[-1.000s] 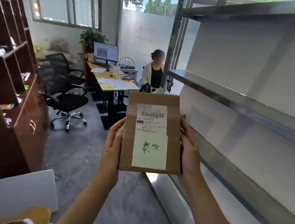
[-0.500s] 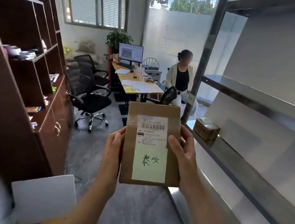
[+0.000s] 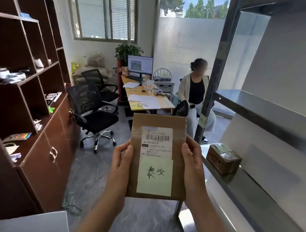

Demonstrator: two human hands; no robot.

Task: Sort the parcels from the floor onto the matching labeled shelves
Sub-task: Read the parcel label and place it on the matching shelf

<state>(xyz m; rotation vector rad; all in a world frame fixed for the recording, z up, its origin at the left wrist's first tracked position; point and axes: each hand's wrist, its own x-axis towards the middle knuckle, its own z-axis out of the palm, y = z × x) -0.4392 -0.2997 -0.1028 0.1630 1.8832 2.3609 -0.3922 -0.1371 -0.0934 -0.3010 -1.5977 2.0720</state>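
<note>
I hold a flat brown cardboard parcel point(image 3: 159, 122) upright in front of me, at the centre of the view. It carries a white barcode label and a pale green note with handwritten characters. My left hand point(image 3: 122, 162) grips its left edge and my right hand point(image 3: 192, 167) grips its right edge. A grey metal shelf rack point(image 3: 272, 111) runs along the right. A small brown taped box point(image 3: 223, 159) sits on its lower shelf, just right of my right hand.
A dark brown bookcase point(image 3: 17, 83) with small items fills the left side. Two black office chairs point(image 3: 94, 112) and a desk point(image 3: 146, 99) with a monitor stand ahead, a seated person point(image 3: 195, 94) behind it. A white board point(image 3: 35, 222) lies at the bottom left.
The view has swung left and back, showing more of the bookcase and the small box on the rack. The parcel stays held in both hands, lower in the view.
</note>
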